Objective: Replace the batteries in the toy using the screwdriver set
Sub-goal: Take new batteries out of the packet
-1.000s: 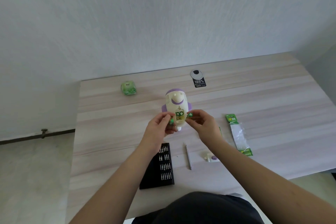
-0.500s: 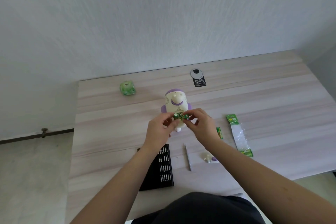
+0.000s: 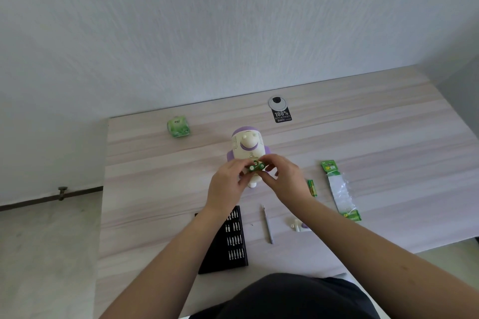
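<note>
Taking the white-and-purple toy point(image 3: 246, 146) as the marker, it stands upright near the middle of the pale wooden table point(image 3: 388, 137), its lower body hidden behind the person's two hands. Far off to its left and a little further back sits a small green packet point(image 3: 178, 126), well apart from everything else. Nearer the person and slightly left of the toy lies the black screwdriver set point(image 3: 228, 241), an open tray with rows of pale bits, partly crossed by the left forearm. The left hand point(image 3: 225, 184) is raised against the toy's lower front, its fingers curled in and pinching the left end of a pair of green batteries point(image 3: 256, 166) lying side by side across the toy's belly. The right hand point(image 3: 285, 179) meets it from the other side, thumb and fingers bent round the right end of the same pair, so the two hands touch the batteries together. Below the toy and just right of the set lies a thin grey screwdriver point(image 3: 267, 225), pointing away from the person. To the right of that is a small white cover point(image 3: 296, 225) with a bit of purple, partly behind the right forearm. Right of the toy, just beyond the right wrist, lies a loose green battery point(image 3: 312, 187), and further right a torn battery packet point(image 3: 340, 190) with green ends. Behind the toy, toward the wall, a round grey grommet point(image 3: 277, 103) sits with a black tag point(image 3: 282, 115) reading 100%.
</note>
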The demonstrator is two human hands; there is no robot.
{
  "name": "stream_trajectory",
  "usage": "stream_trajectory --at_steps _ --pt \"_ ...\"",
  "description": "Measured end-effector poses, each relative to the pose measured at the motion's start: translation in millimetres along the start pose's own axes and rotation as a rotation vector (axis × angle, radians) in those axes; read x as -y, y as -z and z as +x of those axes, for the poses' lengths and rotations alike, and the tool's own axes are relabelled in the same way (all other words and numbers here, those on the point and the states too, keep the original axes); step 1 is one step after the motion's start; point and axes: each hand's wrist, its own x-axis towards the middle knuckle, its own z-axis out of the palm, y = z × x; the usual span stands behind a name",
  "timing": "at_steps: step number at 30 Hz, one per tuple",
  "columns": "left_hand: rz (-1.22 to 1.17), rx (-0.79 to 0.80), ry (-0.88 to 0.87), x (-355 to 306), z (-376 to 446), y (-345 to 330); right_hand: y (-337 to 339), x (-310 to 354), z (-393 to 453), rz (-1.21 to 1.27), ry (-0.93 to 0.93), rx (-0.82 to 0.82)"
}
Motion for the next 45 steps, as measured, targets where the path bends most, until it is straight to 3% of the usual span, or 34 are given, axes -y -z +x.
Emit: stream_trajectory --at_steps 4,15,25,32,39,45 --pt "0.1 -0.005 -0.035 3 0 -3 -2 -3 1 -0.045 -0.012 0.014" --pt "0.077 -0.014 -0.029 7 0 -3 -6 -6 2 -0.095 0.039 0.015" --pt "-0.014 0.086 0.079 23 -1 1 -9 -4 1 0.045 -0.162 -0.063" --pt "0.012 0.075 0.143 22 -2 -3 -17 -2 10 0.07 -0.298 0.069" --pt "0.026 0.023 0.121 21 5 8 -18 -12 14 0.036 -0.285 0.127" --pt "0.162 -0.018 -0.027 19 20 16 -6 -17 28 0.012 -0.233 0.254"
